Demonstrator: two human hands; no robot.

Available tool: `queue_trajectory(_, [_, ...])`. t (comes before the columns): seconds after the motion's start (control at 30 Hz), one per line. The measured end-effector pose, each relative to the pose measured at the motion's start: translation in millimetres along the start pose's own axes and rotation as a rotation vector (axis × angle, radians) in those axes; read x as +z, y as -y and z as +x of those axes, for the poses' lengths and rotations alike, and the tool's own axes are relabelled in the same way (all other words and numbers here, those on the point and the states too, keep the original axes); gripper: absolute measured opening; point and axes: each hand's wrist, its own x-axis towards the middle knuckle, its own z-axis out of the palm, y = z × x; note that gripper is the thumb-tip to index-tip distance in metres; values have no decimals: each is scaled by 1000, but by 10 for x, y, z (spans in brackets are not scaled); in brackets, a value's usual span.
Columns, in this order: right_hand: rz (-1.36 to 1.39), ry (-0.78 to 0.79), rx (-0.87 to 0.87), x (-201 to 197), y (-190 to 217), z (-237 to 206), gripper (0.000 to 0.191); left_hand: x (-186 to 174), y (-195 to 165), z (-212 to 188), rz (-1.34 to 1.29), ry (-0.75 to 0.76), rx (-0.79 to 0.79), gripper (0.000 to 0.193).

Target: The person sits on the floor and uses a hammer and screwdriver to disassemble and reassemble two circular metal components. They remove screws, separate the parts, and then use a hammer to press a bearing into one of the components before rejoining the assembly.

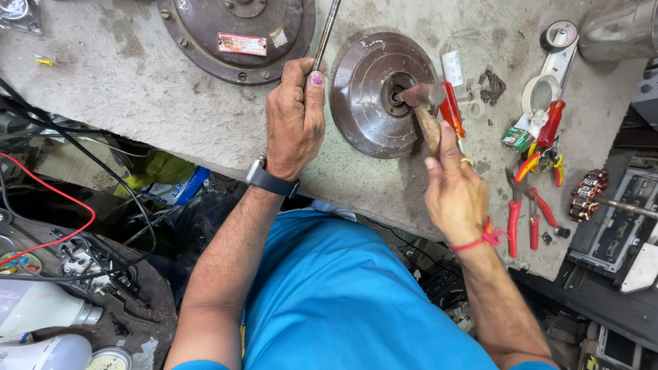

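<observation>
While my right hand is closed around the wooden handle of a hammer, the hammer's dark metal head sits over the central bore of a round brown motor cover lying flat on the grey workbench. That cover is a shallow disc, worn and scuffed, with faint concentric rings and a dark hub opening at its centre. My left hand is clenched around a thin metal rod, thumb on top, just beside the cover's left edge.

Only the upper part of the rod is visible; its lower end is concealed in my fist, and its top is cut off by the frame edge. I cannot tell whether the hammer head is touching the hub or held just above it. Most of the hammer handle is hidden under my fingers. A red-handled screwdriver lies right beside the handle, partly behind my hand.

The hammer's long axis runs from my right hand up and slightly left toward the cover's centre, head end pointing away from me. The rod's long axis is near upright in the view, leaning slightly right at the top. A second, larger brown disc lies at the top edge, cut off by the frame, and red-handled pliers rest on the bench to my right.
</observation>
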Motion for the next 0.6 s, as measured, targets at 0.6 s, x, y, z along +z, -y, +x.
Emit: queue_trajectory(0.6, [408, -300, -28, -157, 35, -35, 48, 20, -74, -22, -52, -9, 26, 12])
